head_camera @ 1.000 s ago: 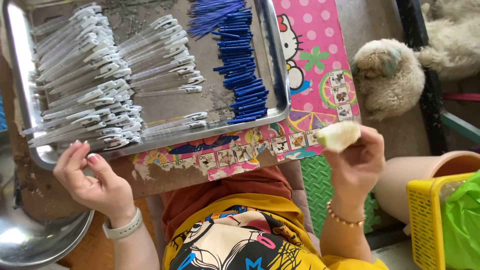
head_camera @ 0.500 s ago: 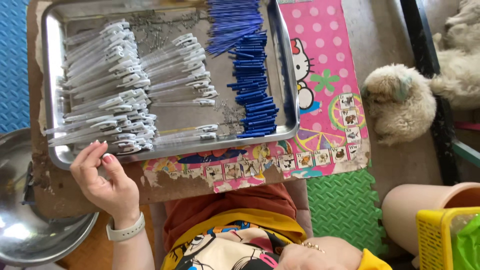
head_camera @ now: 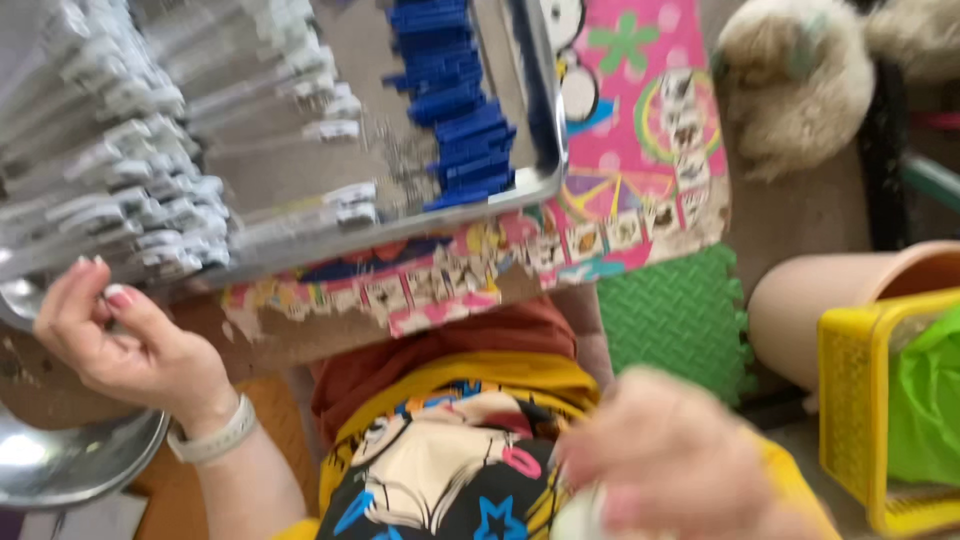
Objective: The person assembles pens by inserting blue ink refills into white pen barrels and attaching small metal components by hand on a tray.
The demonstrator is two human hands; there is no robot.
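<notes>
Resting on the table, the metal tray (head_camera: 300,225) looks stiff and slippery, best gripped by its rim. Left hand (head_camera: 120,340) pinches its near-left corner. Right hand (head_camera: 670,460), blurred, grip unclear.

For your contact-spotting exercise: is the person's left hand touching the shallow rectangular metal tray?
Touching. The head view shows the left hand with fingertips curled against the near rim of the metal tray, no gap visible.
</notes>
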